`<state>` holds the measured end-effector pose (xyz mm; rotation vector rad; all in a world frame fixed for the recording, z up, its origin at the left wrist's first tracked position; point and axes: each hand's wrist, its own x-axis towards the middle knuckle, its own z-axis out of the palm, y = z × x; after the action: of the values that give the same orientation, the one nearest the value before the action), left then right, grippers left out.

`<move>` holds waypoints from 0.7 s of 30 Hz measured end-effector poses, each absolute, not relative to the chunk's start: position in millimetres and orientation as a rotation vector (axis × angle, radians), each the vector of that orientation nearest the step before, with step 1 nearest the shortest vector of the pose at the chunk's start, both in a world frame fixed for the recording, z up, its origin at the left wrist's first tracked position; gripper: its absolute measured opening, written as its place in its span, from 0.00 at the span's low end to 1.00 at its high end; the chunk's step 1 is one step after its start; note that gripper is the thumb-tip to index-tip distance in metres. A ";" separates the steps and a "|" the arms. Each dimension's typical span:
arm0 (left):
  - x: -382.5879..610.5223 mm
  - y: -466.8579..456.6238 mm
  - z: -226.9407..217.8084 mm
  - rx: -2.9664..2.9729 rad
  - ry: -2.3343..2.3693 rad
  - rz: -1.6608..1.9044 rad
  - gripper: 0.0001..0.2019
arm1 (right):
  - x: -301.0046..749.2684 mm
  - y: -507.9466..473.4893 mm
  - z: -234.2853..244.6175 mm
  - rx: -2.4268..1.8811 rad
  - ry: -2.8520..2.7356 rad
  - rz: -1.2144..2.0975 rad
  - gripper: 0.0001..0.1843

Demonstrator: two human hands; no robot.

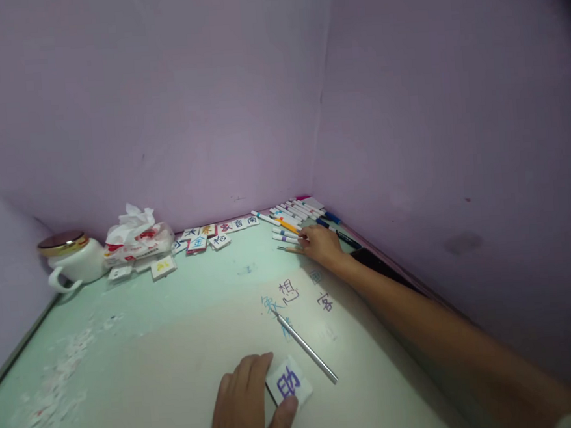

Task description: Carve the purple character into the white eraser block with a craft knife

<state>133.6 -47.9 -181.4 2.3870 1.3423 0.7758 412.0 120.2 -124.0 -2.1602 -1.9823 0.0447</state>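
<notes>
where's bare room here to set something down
Free: the wide patch between white flecks and left hand; a smaller one between silver craft knife and right forearm. Crowded: far corner, markers beside right hand; back edge, character cards, tissue pack.

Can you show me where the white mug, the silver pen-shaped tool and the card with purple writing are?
White mug (82, 262): head view, on its round side.
Silver pen-shaped tool (307, 349): head view, middle of its shaft.
Card with purple writing (288, 381): head view, on its written face.
</notes>
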 end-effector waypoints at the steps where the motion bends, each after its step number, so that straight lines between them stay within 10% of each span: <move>1: 134.6 -47.8 -181.0 2.366 1.350 0.784 0.18 | 414.6 124.6 -123.8 -2.186 -1.984 0.041 0.15; 21: 137.2 -51.6 -144.3 1.907 1.336 0.778 0.17 | 408.2 130.2 -121.6 -2.142 -2.195 -0.095 0.15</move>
<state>137.2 -51.6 -144.3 1.9069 1.3361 0.7777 408.2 130.2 -121.6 -2.1425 -2.1947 -0.0949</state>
